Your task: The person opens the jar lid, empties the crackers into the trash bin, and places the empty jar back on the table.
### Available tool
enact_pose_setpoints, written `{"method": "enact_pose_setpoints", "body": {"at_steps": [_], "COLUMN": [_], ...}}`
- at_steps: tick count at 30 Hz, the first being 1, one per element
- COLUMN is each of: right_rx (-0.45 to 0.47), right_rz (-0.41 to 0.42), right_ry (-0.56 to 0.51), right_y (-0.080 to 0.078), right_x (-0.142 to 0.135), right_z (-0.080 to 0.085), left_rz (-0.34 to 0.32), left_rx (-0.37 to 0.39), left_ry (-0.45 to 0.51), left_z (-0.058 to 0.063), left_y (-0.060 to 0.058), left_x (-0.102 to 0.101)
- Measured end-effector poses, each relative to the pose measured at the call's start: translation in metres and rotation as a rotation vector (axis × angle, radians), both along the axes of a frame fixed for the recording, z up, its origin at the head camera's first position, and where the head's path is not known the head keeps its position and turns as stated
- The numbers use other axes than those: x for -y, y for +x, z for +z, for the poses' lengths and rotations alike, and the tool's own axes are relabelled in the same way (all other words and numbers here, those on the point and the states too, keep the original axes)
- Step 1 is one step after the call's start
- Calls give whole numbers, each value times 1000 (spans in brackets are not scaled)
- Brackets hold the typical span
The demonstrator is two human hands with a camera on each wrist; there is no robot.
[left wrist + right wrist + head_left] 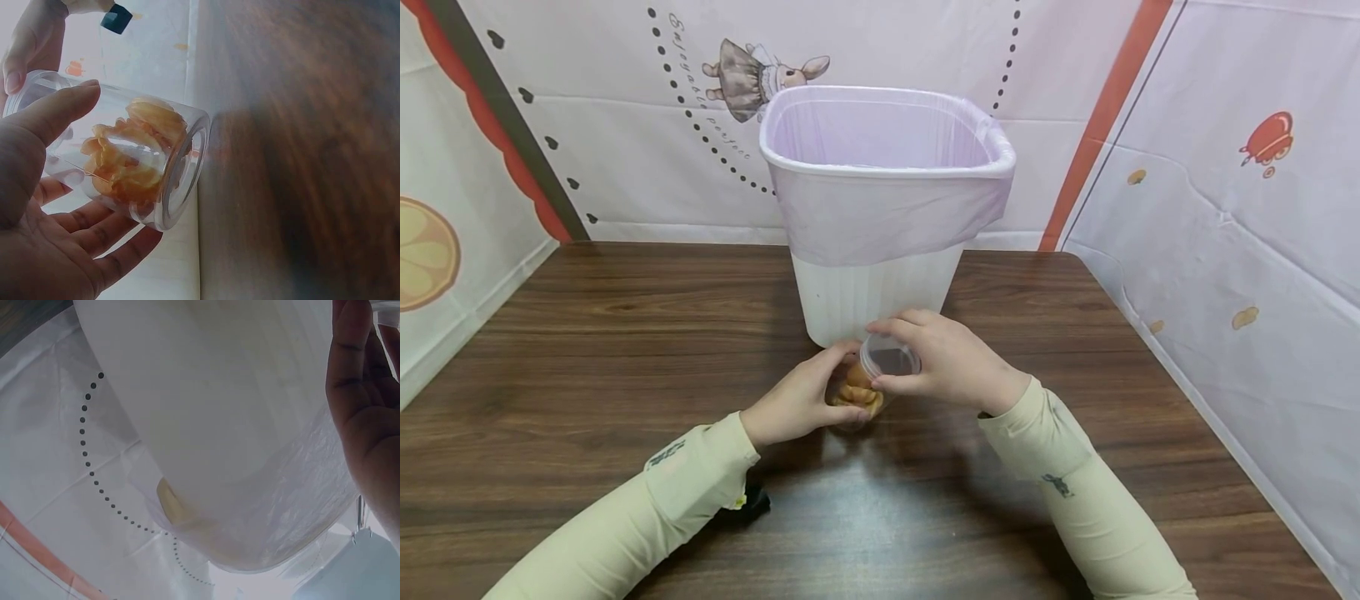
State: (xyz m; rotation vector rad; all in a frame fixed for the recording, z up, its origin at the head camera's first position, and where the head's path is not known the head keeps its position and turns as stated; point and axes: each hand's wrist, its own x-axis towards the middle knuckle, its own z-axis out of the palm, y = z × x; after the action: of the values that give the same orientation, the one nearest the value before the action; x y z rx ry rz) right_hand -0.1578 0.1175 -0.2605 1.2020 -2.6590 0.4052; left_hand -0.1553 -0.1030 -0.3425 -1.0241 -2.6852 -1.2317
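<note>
A clear plastic jar [112, 101] stands upright on the table, with orange-yellow pieces that look like dried fruit or pastry [128, 159] lying in its lower part. My left hand [793, 400] curls round the jar's side, thumb on one side and fingers on the other. A clear round lid [891, 360] is pinched between the thumb and fingers of my right hand [958, 360]. The lid is tilted at the jar's mouth. In the right wrist view only part of the right hand [362, 394] shows, at the right edge.
Behind the jar stands a tall white bin [872, 287] lined with a pale purple bag [895, 217]. The dark wood-grain table [625, 333] spreads around it. Printed white cloth [1187, 158] forms the back and sides. A small black block [754, 504] sits under the left wrist.
</note>
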Motion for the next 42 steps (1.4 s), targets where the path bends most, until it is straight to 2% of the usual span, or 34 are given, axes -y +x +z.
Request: {"method": "enact_pose_setpoints", "body": {"at_steps": [13, 28, 36, 42], "right_rx": [14, 49, 31, 53], "right_rz": [74, 141, 198, 197], "right_ry": [0, 7, -16, -22], "right_y": [-1, -1, -2, -2], "right_x": [-5, -7, -7, -7], "right_z": [3, 5, 4, 4], "left_rz": [-10, -6, -5, -4], "left_rx": [-35, 0, -24, -8], "left_ry": [6, 6, 8, 5], "left_z": [0, 1, 2, 2], "left_y": [1, 1, 1, 2], "left_x": [1, 1, 1, 1]}}
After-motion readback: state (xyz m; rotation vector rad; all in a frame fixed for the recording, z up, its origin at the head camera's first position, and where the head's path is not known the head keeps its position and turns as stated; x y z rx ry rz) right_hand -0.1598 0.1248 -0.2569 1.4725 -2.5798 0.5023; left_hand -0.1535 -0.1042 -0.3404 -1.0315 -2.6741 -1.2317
